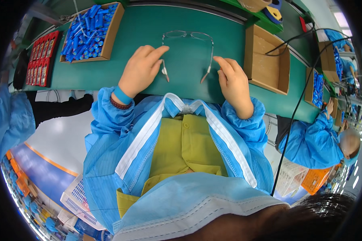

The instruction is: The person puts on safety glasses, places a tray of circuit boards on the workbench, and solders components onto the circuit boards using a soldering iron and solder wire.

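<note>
thin, silver-coloured metal eyeglasses with clear lenses [175, 34] are on or just over the smooth green surface [229, 34], between the left hand [140, 70] and right hand [235, 86]; each hand's thumb and index finger stand apart beside a temple, contact unclear. probably light, springy and easily bent, they'd best be taken near the hinges.

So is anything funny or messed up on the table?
Maybe the glasses: they're unfolded between the left hand and right hand, which looks odd at a green table with a box of blue cylinders. I see no spill; part of the frame is hidden.
</note>
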Available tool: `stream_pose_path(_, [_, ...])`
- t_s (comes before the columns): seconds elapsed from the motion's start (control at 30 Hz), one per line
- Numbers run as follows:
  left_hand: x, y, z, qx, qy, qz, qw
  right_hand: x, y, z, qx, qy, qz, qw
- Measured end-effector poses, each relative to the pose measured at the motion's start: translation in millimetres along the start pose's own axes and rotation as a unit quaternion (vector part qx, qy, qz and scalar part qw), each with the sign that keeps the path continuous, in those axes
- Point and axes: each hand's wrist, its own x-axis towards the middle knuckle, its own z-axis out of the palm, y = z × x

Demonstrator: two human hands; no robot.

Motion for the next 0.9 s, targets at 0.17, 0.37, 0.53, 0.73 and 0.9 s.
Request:
stream_pose_path(0.17, [9.4,-9.6,6.4,0.073,-0.041,0.057,0.995,16.9,12.8,12.2,-0.09,-0.057,-0.026,0.994])
stream_pose_path(0.37, [4.5,-23.6,11.0,0.084,-0.038,0.105,0.99,20.5,7.9,25.8,-0.108,-0.019,-0.032,0.993])
stream_pose_path(0.53, [4.7,-20.0,11.4,0.03,0.013,0.13,0.991,23.6,9.7,27.1,-0.006,0.075,-0.051,0.996])
stream_pose_path(0.73, [12.8,14.3,-36.2,-0.039,0.088,0.091,0.991,32.1,-15.6,2.3,0.087,0.103,-0.008,0.991])
stream_pose_path(0.9, [-4.8,24.0,-69.7,-0.077,0.134,0.088,0.984,41.7,-47.4,-0.6,0.085,0.067,-0.076,0.991])
